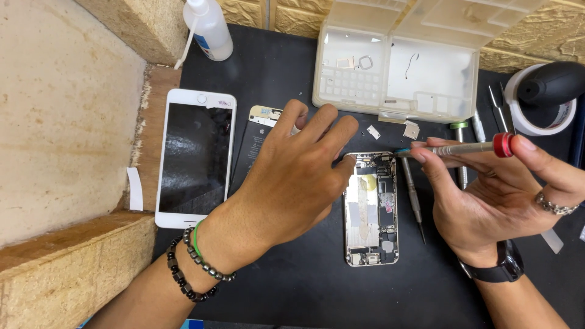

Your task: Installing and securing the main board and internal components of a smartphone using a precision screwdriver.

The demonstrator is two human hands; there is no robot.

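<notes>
Black matting (292,286) covers our bench, walled by rough yellow blocks (67,268) at left. Nearest us, our left hand (292,183), fingers spread loosely and holding nothing, presses fingertips onto the left edge of an opened phone chassis (372,210) lying flat at centre. Our right hand (493,195) pinches a slim metal screwdriver (457,148) with a red cap, its tip at the chassis's far end. A second screwdriver (413,195) lies just right of the chassis. Left of our wrist rests a detached white phone screen (195,158). Farther back sit an open clear parts box (396,73), a squeeze bottle (210,27) and a black air blower (551,82).
</notes>
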